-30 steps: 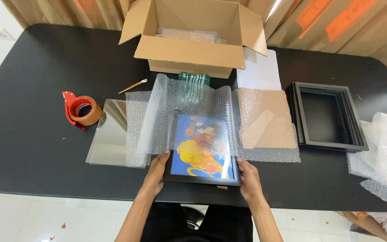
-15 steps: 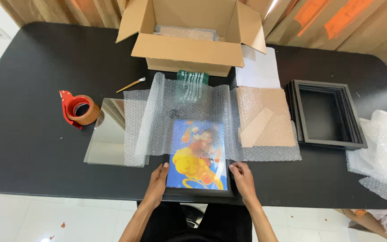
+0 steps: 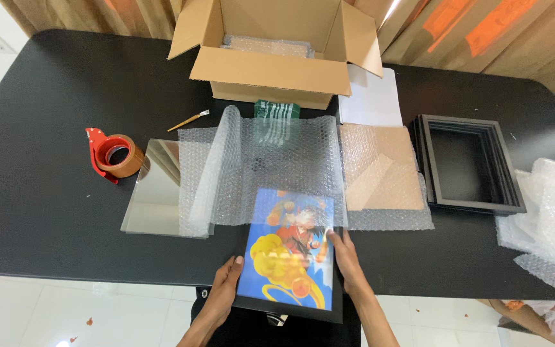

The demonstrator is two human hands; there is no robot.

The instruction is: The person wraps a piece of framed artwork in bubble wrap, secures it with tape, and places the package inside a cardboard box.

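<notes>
Framed picture pulled nearer, off the bubble wrap, between both hands.

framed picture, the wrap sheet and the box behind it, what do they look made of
Framed picture: a colourful glossy print, likely paper, in a thin black frame; whether wood or plastic cannot be told. Left hand and right hand grip its sides.
Wrap sheet: clear plastic bubble wrap, showing a regular bubble pattern and see-through sheen.
Box: brown corrugated cardboard, matte, with folded flaps open.
</notes>
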